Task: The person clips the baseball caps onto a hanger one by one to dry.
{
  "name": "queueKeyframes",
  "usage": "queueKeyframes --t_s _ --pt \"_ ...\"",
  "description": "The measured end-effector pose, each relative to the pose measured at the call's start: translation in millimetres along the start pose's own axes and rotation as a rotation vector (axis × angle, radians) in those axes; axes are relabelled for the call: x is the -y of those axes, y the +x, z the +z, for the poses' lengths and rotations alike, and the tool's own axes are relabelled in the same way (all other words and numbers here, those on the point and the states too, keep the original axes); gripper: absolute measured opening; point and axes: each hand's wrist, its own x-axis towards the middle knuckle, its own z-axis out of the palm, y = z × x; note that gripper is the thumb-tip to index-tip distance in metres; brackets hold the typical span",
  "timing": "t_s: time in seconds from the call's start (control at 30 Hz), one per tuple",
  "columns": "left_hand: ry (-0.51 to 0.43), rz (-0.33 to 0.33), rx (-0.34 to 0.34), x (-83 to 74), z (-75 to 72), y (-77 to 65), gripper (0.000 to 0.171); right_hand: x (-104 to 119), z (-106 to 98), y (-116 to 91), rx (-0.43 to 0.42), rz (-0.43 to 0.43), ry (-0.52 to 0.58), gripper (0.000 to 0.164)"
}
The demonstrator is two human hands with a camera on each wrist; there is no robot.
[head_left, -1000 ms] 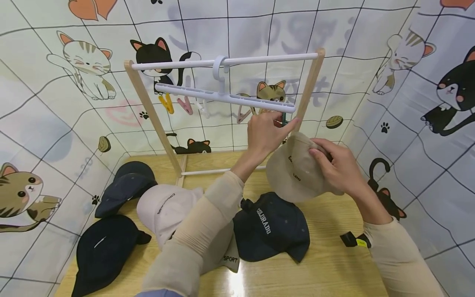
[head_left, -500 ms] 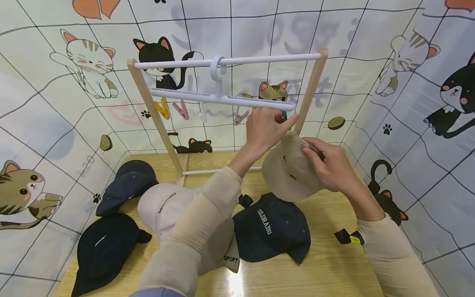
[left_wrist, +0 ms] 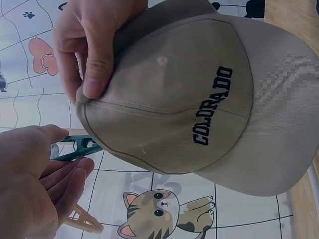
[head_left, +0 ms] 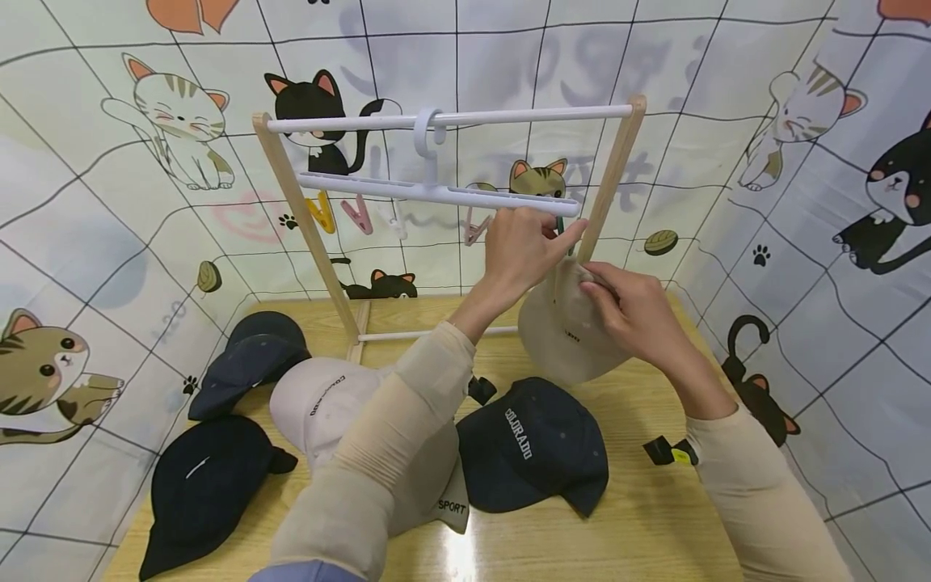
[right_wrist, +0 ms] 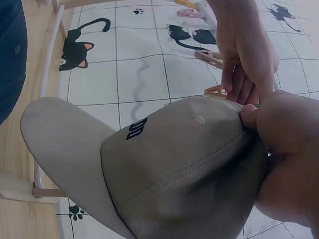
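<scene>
Below the right end of the white hanger (head_left: 502, 199), my left hand (head_left: 518, 250) pinches a dark green clip (left_wrist: 79, 148) between thumb and fingers. A beige cap (head_left: 570, 343) marked COLORADO hangs from my right hand (head_left: 643, 319), which pinches the back edge of its crown. In the left wrist view, the cap's edge meets the clip's tip; whether it lies between the jaws I cannot tell. The right wrist view has the cap's brim (right_wrist: 65, 139) pointing away from my right hand, with the left hand (right_wrist: 244, 55) beyond the crown.
The hanger hooks over a rack's white top rod (head_left: 524, 115). Yellow (head_left: 322, 212) and pink (head_left: 358, 215) clips, among several, hang from it. On the table lie a navy cap (head_left: 534, 444), a grey SPORT cap (head_left: 429, 481), a pale cap (head_left: 320, 404) and a black cap (head_left: 207, 489).
My right hand has moved left and a little up, bringing the beige cap's back edge to the green clip. The left hand has stayed nearly in place at the hanger's right end.
</scene>
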Motion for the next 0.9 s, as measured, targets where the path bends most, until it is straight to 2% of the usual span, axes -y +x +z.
queueKeyframes --t_s 0.43,0.63,0.9 --pt "0.104 0.028 -0.080 -1.2 2.5 0.5 0.066 -7.7 14.2 11.1 0.012 -0.014 -0.063 0.014" --pt "0.099 0.028 -0.116 -1.7 3.9 -0.2 0.065 -6.1 18.6 15.2 -0.010 -0.009 -0.099 0.008" --pt "0.103 0.027 -0.148 -1.3 6.6 -1.5 0.064 -1.1 24.2 18.6 -0.026 0.013 -0.138 0.013"
